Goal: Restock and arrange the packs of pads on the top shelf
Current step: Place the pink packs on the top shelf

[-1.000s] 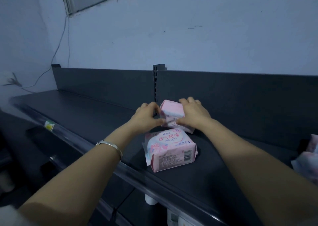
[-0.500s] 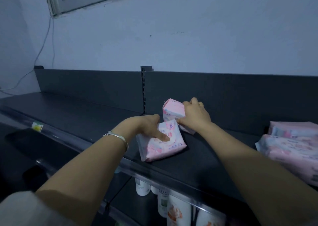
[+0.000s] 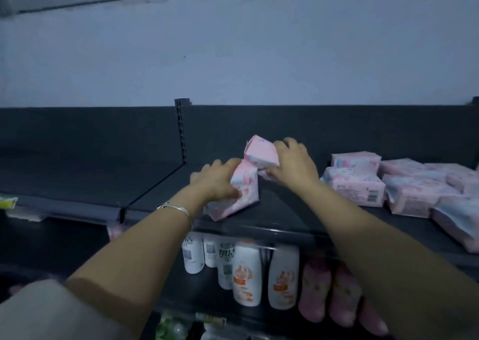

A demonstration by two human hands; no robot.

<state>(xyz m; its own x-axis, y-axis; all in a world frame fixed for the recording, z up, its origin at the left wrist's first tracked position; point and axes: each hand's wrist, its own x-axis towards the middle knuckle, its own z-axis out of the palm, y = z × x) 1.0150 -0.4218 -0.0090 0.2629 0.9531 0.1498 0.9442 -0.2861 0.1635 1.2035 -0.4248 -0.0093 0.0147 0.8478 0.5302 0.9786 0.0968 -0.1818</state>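
Gripping front pack [image 3: 245, 190], left hand [image 3: 215, 181] partly covers it; right hand [image 3: 295, 166] grips rear pack [image 3: 260, 153].

The left hand [image 3: 216, 181] covers much of the front pack [image 3: 243, 197], the right hand [image 3: 295, 165] the right end of the rear pack [image 3: 260, 153] — print on both is too blurred to read. The stacked packs [image 3: 404, 187] run off the right edge; the shelf lip [image 3: 272, 233] hides the tops of the bottles [image 3: 246, 275].

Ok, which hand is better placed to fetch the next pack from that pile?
Probably right. The right hand, holding the rear pack, is next to the pile; the left hand grips the front pack, farther away.
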